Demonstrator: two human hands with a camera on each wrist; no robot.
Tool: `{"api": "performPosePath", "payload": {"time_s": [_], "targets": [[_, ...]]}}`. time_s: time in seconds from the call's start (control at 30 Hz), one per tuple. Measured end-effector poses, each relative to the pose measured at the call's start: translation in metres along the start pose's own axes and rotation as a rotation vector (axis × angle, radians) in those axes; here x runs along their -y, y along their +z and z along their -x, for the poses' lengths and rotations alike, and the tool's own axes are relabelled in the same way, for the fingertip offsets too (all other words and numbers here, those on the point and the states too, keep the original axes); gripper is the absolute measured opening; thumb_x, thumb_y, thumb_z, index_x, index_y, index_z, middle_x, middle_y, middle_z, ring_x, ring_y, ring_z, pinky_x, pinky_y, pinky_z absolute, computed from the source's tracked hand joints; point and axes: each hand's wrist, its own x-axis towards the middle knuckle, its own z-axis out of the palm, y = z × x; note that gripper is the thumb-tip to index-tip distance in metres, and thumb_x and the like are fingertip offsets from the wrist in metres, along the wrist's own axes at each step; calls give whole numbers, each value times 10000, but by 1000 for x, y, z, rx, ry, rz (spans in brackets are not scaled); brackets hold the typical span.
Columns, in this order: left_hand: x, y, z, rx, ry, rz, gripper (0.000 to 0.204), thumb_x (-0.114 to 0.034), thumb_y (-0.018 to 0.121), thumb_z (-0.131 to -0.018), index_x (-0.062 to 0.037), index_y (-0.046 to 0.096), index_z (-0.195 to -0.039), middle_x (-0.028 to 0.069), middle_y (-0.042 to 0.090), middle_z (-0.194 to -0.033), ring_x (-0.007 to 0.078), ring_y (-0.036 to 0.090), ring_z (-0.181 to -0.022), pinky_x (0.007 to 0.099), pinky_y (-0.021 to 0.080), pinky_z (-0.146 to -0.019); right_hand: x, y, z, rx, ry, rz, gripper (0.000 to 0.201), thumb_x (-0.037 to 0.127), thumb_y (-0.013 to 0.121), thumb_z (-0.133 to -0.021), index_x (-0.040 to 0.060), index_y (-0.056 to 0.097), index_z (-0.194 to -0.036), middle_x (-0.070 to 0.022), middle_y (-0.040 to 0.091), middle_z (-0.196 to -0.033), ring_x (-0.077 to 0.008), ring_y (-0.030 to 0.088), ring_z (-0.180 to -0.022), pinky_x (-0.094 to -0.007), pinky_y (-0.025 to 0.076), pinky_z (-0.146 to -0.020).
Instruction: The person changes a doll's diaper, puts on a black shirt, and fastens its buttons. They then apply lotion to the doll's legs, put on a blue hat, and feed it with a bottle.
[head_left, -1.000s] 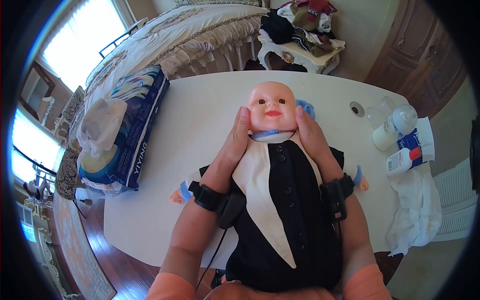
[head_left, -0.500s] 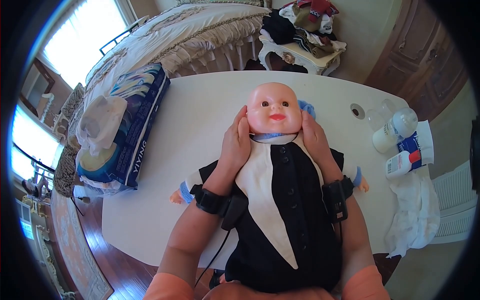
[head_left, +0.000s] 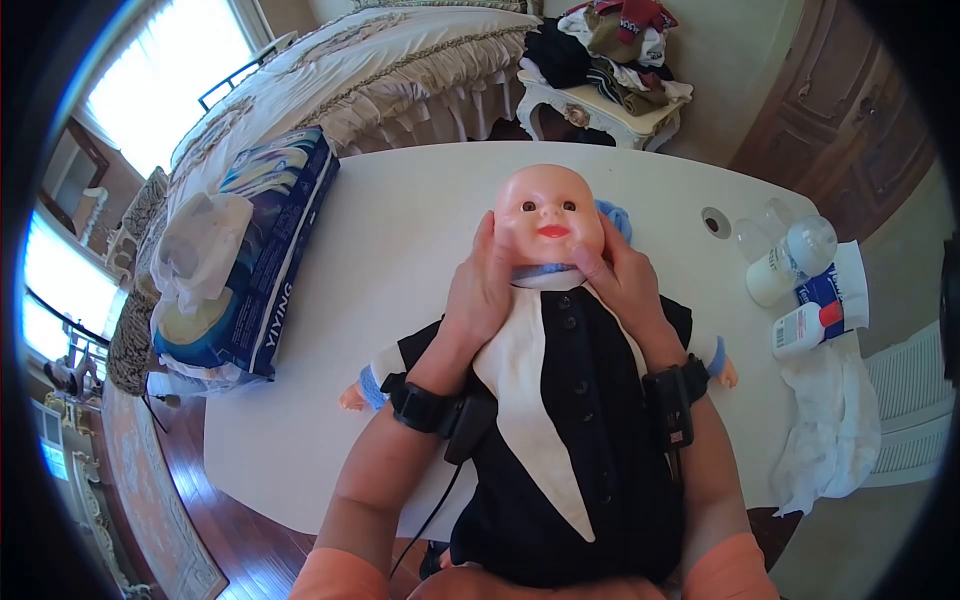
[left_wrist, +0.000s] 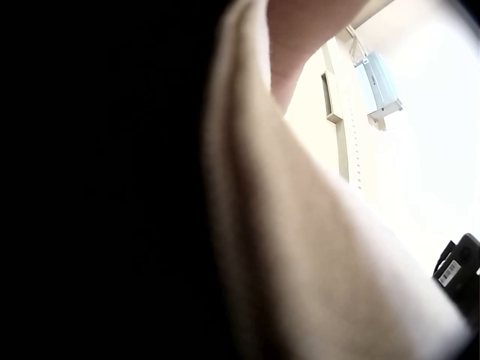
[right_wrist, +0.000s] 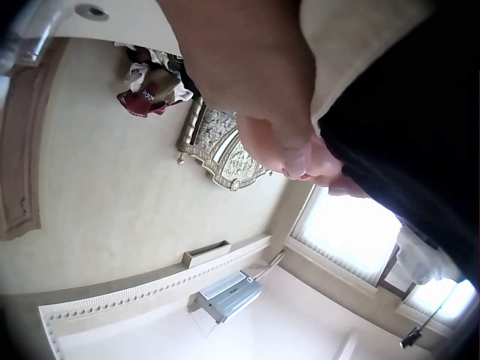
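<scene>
A doll [head_left: 548, 205] with a bald head lies face up, dressed in a black and cream buttoned outfit [head_left: 575, 400] with blue knit at the neck and cuffs. My left hand [head_left: 480, 295] holds one side of its head, thumb against the lower cheek. On the other side my right hand [head_left: 630, 292] holds the head, its thumb by the chin. The fingers behind the head are hidden. Cloth fills much of the left wrist view, with part of the left hand [left_wrist: 304, 34] above. In the right wrist view the right hand [right_wrist: 240, 64] is beside the outfit [right_wrist: 412, 112].
The white table [head_left: 400, 200] carries a blue diaper pack [head_left: 290, 250] with wipes [head_left: 205, 245] at the left. Bottles [head_left: 790, 260], a red-capped white bottle [head_left: 797, 330] and a crumpled white cloth [head_left: 830, 420] are at the right. Behind stand a bed [head_left: 400, 70] and clothes on a small table [head_left: 570, 112].
The doll's head first tilted slightly and shifted right. Both thumbs have since moved inward over the lower face, the right one to the chin.
</scene>
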Motion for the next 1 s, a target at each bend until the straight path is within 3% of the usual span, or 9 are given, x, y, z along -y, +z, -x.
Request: {"api": "performPosePath", "payload": {"time_s": [0.03,0.17,0.23,0.5,0.57,0.63,0.77,0.87,1.0], "targets": [[6,1,-2,-44,54,165,630,-432,275,-912,92,268,-1260,271,561,-993,355,554,-952,333,436,-790,-1,0,0,-16,6,-15,662,543,419,-813,-19,446,-1161,-182,615,-765,-336,600,-773,-380,464,-664],[17,6,-5,-103,91,64,557,-377,219,-936,82,351,-1223,240,556,-1025,302,551,-961,308,413,-828,-6,5,-1,-111,5,-144,538,463,335,-880,15,496,-1132,-205,604,-817,-354,586,-804,-385,456,-688],[20,4,-8,19,-11,359,539,-365,229,-939,72,347,-1231,195,561,-997,229,538,-952,281,397,-848,-16,9,-3,-97,45,-161,507,433,315,-892,26,504,-1128,-209,599,-857,-355,577,-837,-378,450,-714],[10,0,-4,-6,-130,233,450,-287,250,-942,45,424,-1191,118,549,-952,154,501,-875,260,394,-783,-20,6,-6,-55,84,-197,408,281,281,-905,15,540,-1074,-196,591,-959,-325,559,-923,-343,420,-803],[10,-2,-5,-16,-119,236,443,-279,253,-941,43,439,-1181,111,546,-950,149,496,-857,261,394,-769,-19,4,-6,7,141,-302,404,246,311,-914,-61,495,-1102,-149,577,-1018,-188,539,-939,-268,395,-835],[9,-4,-6,64,-89,369,445,-315,304,-930,13,425,-1207,97,531,-1088,145,503,-956,258,387,-849,-19,6,-6,-1,147,-350,409,262,322,-915,-59,497,-1097,-144,576,-1018,-179,537,-938,-265,396,-832],[-1,-1,-9,64,-205,542,481,-372,341,-918,-1,411,-1216,103,513,-1123,151,489,-1011,262,376,-880,-24,9,-7,-24,113,-402,427,310,357,-916,-53,497,-1092,-127,572,-1013,-159,529,-942,-257,396,-830],[-8,-5,-9,172,-397,660,883,-572,432,-810,64,107,-1329,205,248,-1336,246,245,-1247,296,210,-1011,3,-1,-7,-35,167,-413,470,390,395,-879,-31,539,-1031,-171,593,-972,-273,559,-935,-292,401,-812],[-14,-9,-11,225,-393,690,954,-544,512,-773,58,30,-1336,208,168,-1370,253,200,-1270,310,203,-1020,5,-3,-17,69,211,-478,516,450,417,-851,-23,543,-1017,-179,595,-951,-275,565,-919,-299,408,-793]]}}
